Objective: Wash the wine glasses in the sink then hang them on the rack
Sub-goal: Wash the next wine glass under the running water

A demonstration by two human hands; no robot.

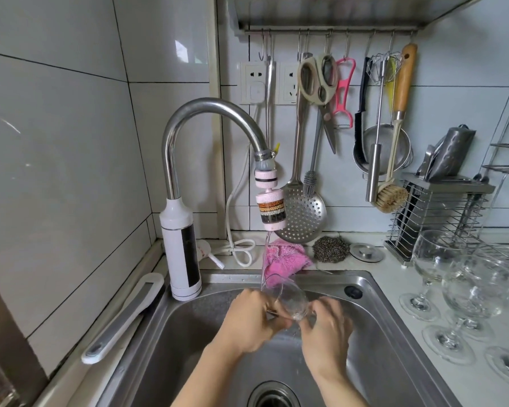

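Sink (376,292): one basin, fed by one faucet (212,110), which is running. Step in hand, as judged: rinsing, the washing stage. On the counter to the right stand at least four waiting glasses (432,259), upright, the group cut by the frame edge. The left hand (247,321) curls round the bowl of the one held glass (288,298), tilted under the stream (266,248) over the basin. The right hand (325,327) pinches its stem end. The next move probably calls for turning the bowl, then lifting it clear for hanging.

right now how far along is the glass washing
Early, it seems. No glass hangs in view. In hand: one glass tilted under the running water over the sink, left hand on its bowl, right hand at its stem end. Left: several glasses standing on the counter, washed or not I cannot tell, then hanging.
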